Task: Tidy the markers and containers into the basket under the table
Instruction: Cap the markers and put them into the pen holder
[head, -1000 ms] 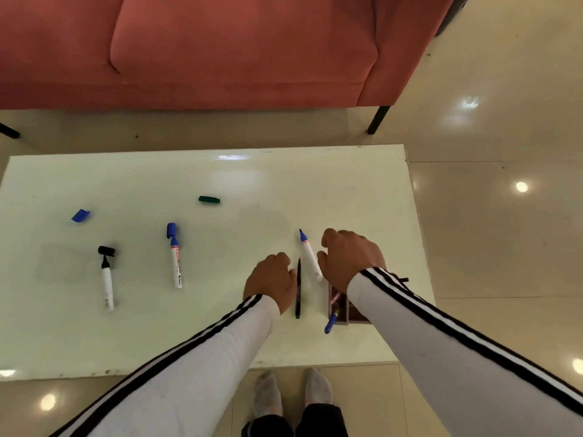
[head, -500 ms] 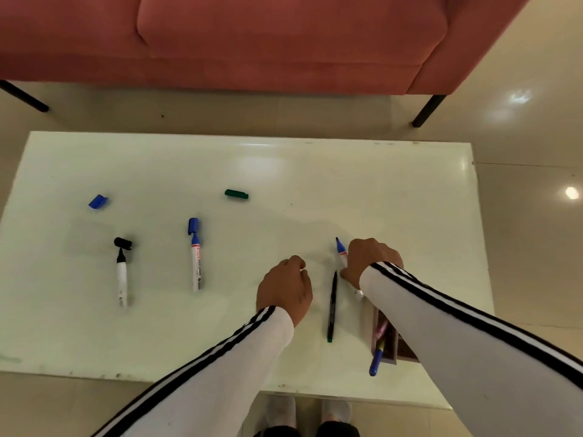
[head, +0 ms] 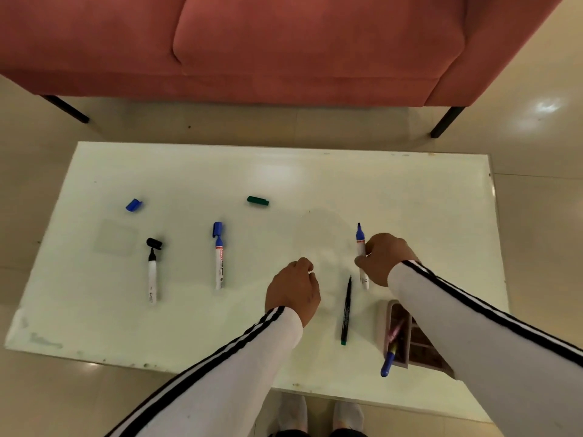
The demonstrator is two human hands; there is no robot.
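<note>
The right hand (head: 383,258) grips an uncapped blue marker (head: 361,257) on the right half of the white table (head: 410,190). A black pen (head: 346,310) lies between it and the left hand (head: 293,291), whose fingers curl under, so whether it holds anything cannot be told. A pink compartment box (head: 399,335) sits near the front-right edge under the right forearm, and a strip of glossy tiled floor (head: 536,216) separates the far edge from a red sofa (head: 284,42).

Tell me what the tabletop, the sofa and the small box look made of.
Tabletop: pale and glossy, perhaps painted glass or lacquer, since it shows soft glare. Sofa: matt reddish fabric with a soft nap and cushion seams. Box: pinkish-brown with dividers, likely wood or plastic, but too blurred to settle.
</note>
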